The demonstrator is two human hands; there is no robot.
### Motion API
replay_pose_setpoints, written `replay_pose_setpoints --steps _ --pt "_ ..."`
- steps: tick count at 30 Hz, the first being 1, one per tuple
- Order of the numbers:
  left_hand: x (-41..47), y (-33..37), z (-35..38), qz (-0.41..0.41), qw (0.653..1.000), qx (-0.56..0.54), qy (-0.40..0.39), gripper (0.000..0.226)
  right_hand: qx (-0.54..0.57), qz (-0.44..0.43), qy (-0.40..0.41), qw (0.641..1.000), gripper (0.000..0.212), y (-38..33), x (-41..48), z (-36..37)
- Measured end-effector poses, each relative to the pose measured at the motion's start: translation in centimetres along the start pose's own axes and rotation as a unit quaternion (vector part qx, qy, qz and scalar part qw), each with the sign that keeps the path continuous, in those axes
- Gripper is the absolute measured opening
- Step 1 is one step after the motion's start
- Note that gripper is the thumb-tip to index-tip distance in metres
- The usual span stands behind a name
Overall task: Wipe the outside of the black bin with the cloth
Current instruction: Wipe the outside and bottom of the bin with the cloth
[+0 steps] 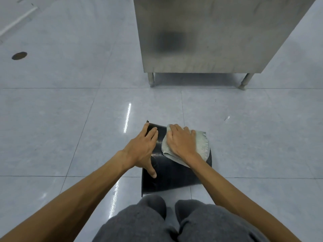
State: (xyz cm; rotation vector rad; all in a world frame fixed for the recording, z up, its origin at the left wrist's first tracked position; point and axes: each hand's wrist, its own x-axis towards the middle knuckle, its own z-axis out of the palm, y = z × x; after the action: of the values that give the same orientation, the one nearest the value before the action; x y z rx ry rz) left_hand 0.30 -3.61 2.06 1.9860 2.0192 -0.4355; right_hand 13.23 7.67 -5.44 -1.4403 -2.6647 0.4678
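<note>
Nearest the camera, at 6 o'clock, your knees in grey trousers (174, 222) fill the bottom of the view. Just beyond them the black bin (172, 177) lies on its side on the pale tiled floor (52, 128), its curved outer wall facing up; which end is the mouth cannot be told.

Your left hand (142, 149) rests flat on the bin's upper wall at its 10 o'clock side, fingers spread and extended, thumb stretched back toward you along the wall; it grips nothing. Your right hand (181, 140) lies palm-down on a pale green cloth (201, 145), fingers slightly splayed and pressed flat, not curled around it. The cloth is folded and drapes over the bin's far right shoulder, at about 1 o'clock from the bin's centre, touching the black surface.

Beyond the bin, bare floor shows a bright streak of reflected light (127, 117). Farther, at 12 to 1 o'clock, a stainless steel cabinet (209, 35) stands on short legs. At 10 o'clock, well apart, a round dark floor drain (19, 55) is set in the tile.
</note>
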Motion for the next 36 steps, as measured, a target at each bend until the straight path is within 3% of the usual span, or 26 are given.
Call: replay_pose_setpoints --steps 4,7,10,13,16,19,22,24,30,36 --pt "0.3 -0.3 -0.2 0.011 1.0 -0.011 0.001 0.147 0.009 -0.074 0.022 0.997 0.063 -1.4 -4.6 1.1" --pt "0.6 -0.5 0.4 -0.01 0.999 -0.043 0.003 0.152 0.031 -0.106 0.061 0.992 0.06 1.5 -8.8 1.9" --pt "-0.1 0.0 1.7 -0.012 0.999 -0.037 -0.001 0.156 0.014 -0.026 0.077 0.997 0.058 4.1 -6.7 1.6" --pt "-0.6 0.6 2.0 -0.011 1.0 -0.006 0.014 0.156 0.009 0.032 0.01 0.999 0.055 2.6 -1.6 0.4" --pt "-0.8 0.8 1.9 -0.015 0.999 0.028 0.005 0.155 0.005 -0.011 -0.017 1.0 0.062 0.6 0.2 0.0" --pt "-1.0 0.8 2.3 -0.015 0.998 0.058 0.001 0.159 0.0 -0.079 0.032 0.996 0.061 0.8 -1.8 0.8" --pt "-0.8 1.2 2.0 -0.028 0.996 0.081 -0.006 0.16 0.057 -0.092 0.08 0.991 0.059 2.0 -3.5 0.9" --pt "-0.2 1.2 1.3 -0.036 0.993 0.115 0.002 0.162 0.078 -0.103 0.103 0.986 0.07 2.6 -4.6 0.8" --pt "-0.2 1.7 1.3 -0.043 0.992 0.123 -0.005 0.165 0.0 -0.181 0.112 0.977 0.101 4.9 -7.8 2.6" --pt "-0.6 2.0 1.9 -0.043 0.993 0.114 -0.004 0.163 0.01 -0.165 0.143 0.976 0.082 5.2 -6.5 2.2"
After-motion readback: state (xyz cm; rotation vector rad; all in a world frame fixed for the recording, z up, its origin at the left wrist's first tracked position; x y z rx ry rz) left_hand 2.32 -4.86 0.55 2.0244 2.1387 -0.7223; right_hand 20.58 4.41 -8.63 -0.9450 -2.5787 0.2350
